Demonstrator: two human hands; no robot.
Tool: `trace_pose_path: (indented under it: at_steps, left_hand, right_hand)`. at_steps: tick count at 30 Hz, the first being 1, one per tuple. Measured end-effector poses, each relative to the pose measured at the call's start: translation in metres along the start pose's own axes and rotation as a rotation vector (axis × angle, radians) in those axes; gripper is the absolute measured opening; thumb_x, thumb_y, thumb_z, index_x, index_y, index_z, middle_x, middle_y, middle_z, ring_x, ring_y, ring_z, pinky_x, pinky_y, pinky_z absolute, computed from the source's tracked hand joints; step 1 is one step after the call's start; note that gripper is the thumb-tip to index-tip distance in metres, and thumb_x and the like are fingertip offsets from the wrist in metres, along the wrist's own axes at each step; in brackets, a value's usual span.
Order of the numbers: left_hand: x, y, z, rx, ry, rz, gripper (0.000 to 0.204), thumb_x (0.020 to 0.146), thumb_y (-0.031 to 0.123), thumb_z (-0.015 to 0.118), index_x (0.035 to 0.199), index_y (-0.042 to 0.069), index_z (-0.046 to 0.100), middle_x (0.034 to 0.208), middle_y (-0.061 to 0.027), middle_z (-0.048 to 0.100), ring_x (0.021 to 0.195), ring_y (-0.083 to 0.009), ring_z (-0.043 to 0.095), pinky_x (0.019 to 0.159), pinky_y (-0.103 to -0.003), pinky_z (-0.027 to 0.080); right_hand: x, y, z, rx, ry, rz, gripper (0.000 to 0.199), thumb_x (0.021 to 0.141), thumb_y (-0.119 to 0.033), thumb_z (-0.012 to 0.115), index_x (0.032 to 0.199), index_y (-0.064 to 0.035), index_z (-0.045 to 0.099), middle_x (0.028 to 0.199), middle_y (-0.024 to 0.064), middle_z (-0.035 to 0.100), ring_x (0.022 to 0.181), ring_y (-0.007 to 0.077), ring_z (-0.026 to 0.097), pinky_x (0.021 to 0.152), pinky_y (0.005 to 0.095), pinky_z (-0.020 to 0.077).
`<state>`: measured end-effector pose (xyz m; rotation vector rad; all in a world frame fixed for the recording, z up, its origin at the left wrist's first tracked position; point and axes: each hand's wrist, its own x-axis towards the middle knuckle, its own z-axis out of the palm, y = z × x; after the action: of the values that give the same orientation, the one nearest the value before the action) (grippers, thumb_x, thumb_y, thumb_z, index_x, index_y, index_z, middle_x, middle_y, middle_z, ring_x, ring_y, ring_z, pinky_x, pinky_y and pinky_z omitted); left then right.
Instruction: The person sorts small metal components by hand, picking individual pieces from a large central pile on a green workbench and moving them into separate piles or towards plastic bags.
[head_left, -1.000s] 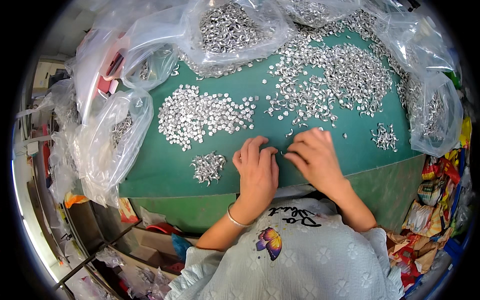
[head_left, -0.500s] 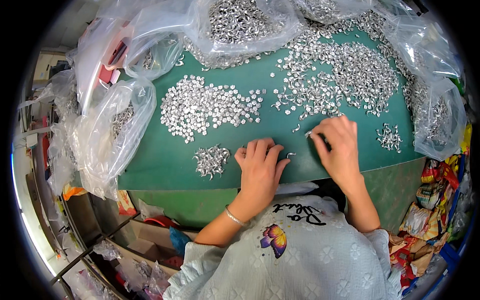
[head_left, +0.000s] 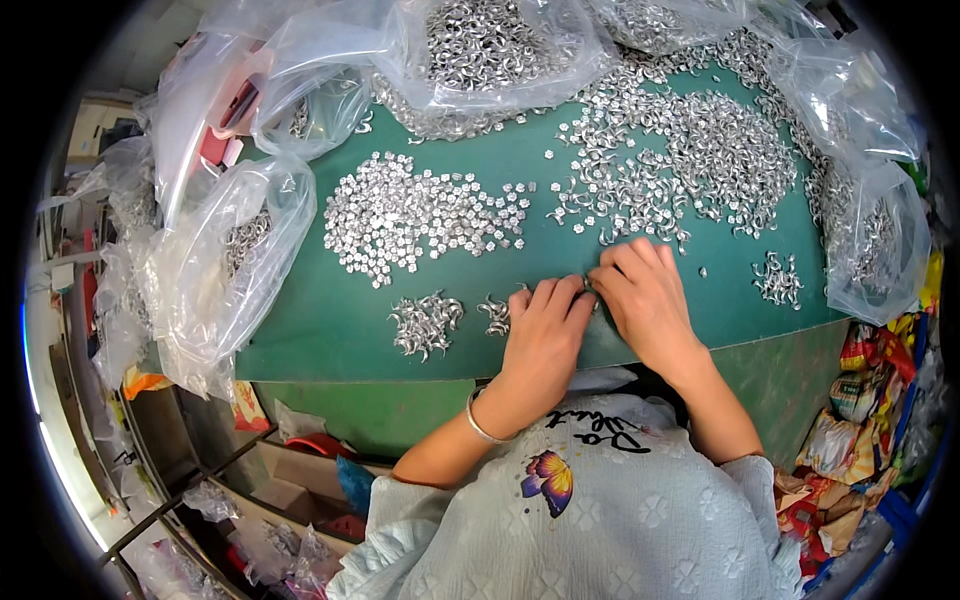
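On the green tabletop (head_left: 480, 345) my left hand (head_left: 546, 318) and my right hand (head_left: 643, 298) meet, fingertips close together. Both are closed around something small and metallic between them, mostly covered by the fingers. A few curved silver pieces (head_left: 495, 314) lie beside my left hand's fingers. Farther left sits a small heap of curved silver pieces (head_left: 426, 325). Beyond it spreads a pile of flower-shaped silver beads (head_left: 400, 215). A large mixed pile of silver pieces (head_left: 725, 150) lies beyond my right hand, and another small heap (head_left: 777, 279) rests to its right.
Clear plastic bags of silver pieces (head_left: 490, 45) line the far edge. More plastic bags stand at the left (head_left: 235, 260) and right (head_left: 880, 240) of the table. Below the left edge are open compartments (head_left: 290, 480); colourful packages (head_left: 835, 440) lie at the lower right.
My right hand has moved left and nearer, up to my left hand. My left hand has shifted slightly right, uncovering a few curved pieces beside it.
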<state>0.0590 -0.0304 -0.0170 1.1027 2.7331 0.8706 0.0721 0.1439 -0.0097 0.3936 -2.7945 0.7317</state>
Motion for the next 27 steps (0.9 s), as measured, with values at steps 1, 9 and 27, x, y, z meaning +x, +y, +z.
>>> trace_pose_path:
  at_steps: [1,9,27]
  left_hand:
    - [-0.003,-0.001,-0.001,-0.026,-0.022,0.001,0.041,0.08,0.005,0.069,0.12,0.005,0.059,0.121,-0.0105,0.053,0.109,-0.0269,0.052,0.089,-0.04,0.036]
    - [0.004,0.012,-0.002,-0.074,0.019,0.019,0.03,0.08,0.0,0.066,0.11,0.001,0.062,0.115,-0.0115,0.055,0.101,-0.0284,0.054,0.086,-0.039,0.04]
    - [-0.004,0.009,0.008,-0.27,0.087,0.038,0.035,0.078,-0.006,0.068,0.112,-0.003,0.06,0.108,-0.0162,0.056,0.094,-0.0329,0.057,0.08,-0.039,0.049]
  right_hand:
    - [-0.005,-0.002,-0.003,0.042,-0.034,0.003,0.018,0.075,-0.003,0.069,0.093,-0.0027,0.067,0.094,0.0053,0.057,0.091,0.0247,0.053,0.078,0.0367,0.0402]
    - [0.01,0.01,-0.008,-0.001,0.186,0.115,0.019,0.078,-0.006,0.072,0.096,-0.0034,0.068,0.097,0.0042,0.059,0.091,0.0254,0.053,0.077,0.037,0.0395]
    - [0.008,0.01,-0.006,-0.022,-0.049,0.01,0.019,0.077,-0.007,0.068,0.095,-0.0041,0.065,0.095,0.0056,0.059,0.093,0.0238,0.053,0.08,0.0356,0.039]
